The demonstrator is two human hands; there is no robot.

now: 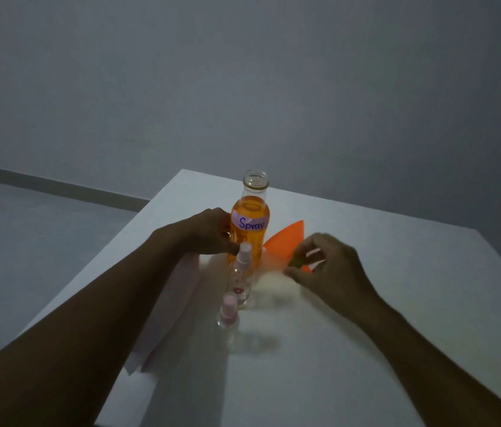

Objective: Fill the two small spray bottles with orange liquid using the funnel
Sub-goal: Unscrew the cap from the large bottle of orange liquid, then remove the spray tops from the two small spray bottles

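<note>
On a white surface (pixel 366 318), the left hand (pixel 209 231) grips an uncapped bottle (pixel 250 223) of orange liquid labelled "Spray". The right hand (pixel 326 269) pinches an orange funnel (pixel 284 243) lying beside it. Two small pink-capped spray bottles (pixel 243 272) stand nearer, both upright.

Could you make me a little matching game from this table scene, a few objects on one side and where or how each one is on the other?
Things:
1. big bottle labelled Spray
2. orange funnel
3. nearer small spray bottle
4. paper sheets

States:
A. lying flat under the left forearm
B. capless, held at its side by the left hand
C. pinched at its edge by the right hand
D. standing untouched, pink cap on, no orange inside

Pairs: 1-B, 2-C, 3-D, 4-A
</note>
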